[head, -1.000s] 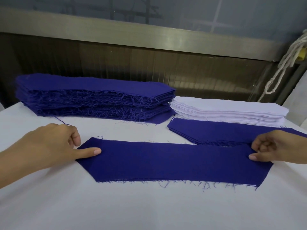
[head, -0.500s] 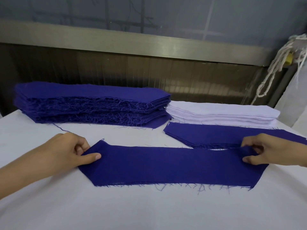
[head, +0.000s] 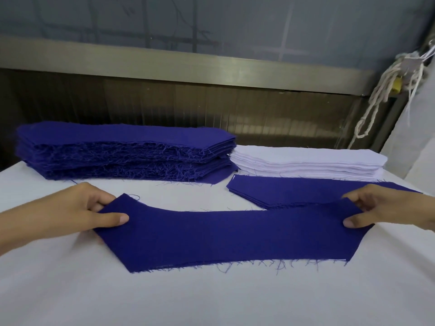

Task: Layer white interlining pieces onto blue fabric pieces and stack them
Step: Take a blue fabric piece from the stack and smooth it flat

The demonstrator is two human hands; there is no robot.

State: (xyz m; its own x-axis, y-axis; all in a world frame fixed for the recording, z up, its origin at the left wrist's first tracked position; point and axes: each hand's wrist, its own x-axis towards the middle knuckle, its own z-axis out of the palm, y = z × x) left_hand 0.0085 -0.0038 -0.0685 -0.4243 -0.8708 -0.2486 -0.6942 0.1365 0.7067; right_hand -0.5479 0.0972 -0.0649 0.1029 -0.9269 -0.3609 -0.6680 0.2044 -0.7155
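A long blue fabric piece point(head: 230, 234) with frayed edges lies across the white table in front of me. My left hand point(head: 80, 210) pinches its left end, thumb on top and fingers under the lifted edge. My right hand point(head: 386, 208) pinches its right end the same way. A sliver of white shows under the piece's lower right edge. Behind it on the right lies a low stack of blue pieces point(head: 306, 191). Further back are a white interlining stack point(head: 306, 162) and a tall stack of blue pieces point(head: 122, 151) to its left.
The table point(head: 211, 295) is covered with a white cloth. A metal rail and a dark panel point(head: 211, 107) run along the far side. A bundle of white cord point(head: 386, 95) hangs at the right, beside a white surface.
Both hands went from pressing the ends of the blue piece flat to pinching them, and the ends have lifted slightly off the table.
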